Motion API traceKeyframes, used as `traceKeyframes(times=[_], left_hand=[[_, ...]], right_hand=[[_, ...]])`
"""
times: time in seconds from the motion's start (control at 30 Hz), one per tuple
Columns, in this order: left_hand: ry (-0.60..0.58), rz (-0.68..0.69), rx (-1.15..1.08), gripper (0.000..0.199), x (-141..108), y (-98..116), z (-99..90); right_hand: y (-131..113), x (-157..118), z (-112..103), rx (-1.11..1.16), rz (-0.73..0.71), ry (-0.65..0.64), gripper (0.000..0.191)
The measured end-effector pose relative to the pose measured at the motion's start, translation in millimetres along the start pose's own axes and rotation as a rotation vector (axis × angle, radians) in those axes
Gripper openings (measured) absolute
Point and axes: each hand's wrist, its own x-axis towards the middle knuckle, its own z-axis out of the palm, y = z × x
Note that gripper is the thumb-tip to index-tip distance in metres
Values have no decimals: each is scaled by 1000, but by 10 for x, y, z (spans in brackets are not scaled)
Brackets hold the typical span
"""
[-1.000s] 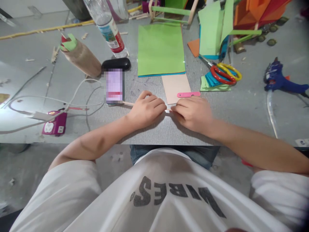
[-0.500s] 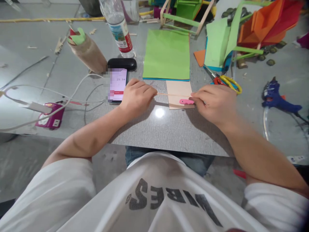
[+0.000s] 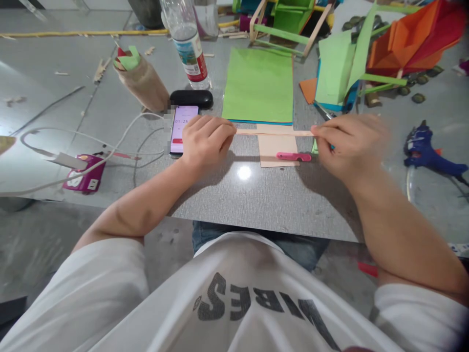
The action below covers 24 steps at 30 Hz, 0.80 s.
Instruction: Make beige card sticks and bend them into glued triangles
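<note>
A narrow peach-coloured paper strip (image 3: 273, 132) stretches level between my two hands, above the table. My left hand (image 3: 208, 142) pinches its left end, beside the phone (image 3: 179, 124), and covers part of the screen. The right end is pinched by my right hand (image 3: 348, 142), which is slightly blurred and hides most of the scissors (image 3: 324, 111) behind it. Beneath the strip lies a peach paper sheet (image 3: 269, 151), with a pink utility knife (image 3: 293, 156) across its right edge. Green paper (image 3: 258, 85) in a stack lies just beyond.
A water bottle (image 3: 188, 54), a paper-filled brown holder (image 3: 141, 80) and a black case (image 3: 192, 99) stand at the back left. White cables run to a purple power socket (image 3: 86, 173). A blue glue gun (image 3: 427, 149) lies right. Folded orange paper (image 3: 399, 44) is at the back right.
My right hand has moved right and slightly away from me, so more of the strip shows, its flat side now visible. The pink knife is uncovered. My left hand keeps its pinch.
</note>
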Motion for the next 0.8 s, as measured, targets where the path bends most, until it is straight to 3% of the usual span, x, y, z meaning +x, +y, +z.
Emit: traceKeyframes(times=[0.17,0.37,0.6,0.8], left_hand=[[101,66,-16,19,-71,107,4],[31,109,-32,23,-213,268,63],[120,-117,-310,62,-142,339,-2],[-10,-279,-684,37,-80,352,98]], right_hand=[[-228,-42,60,-81,16,41,40],[-652,-194,137,-54,-57,-90,54],[-624,-189,208,-141,-1,-46,60],[-602,-191,267,-62,-15,-63,67]])
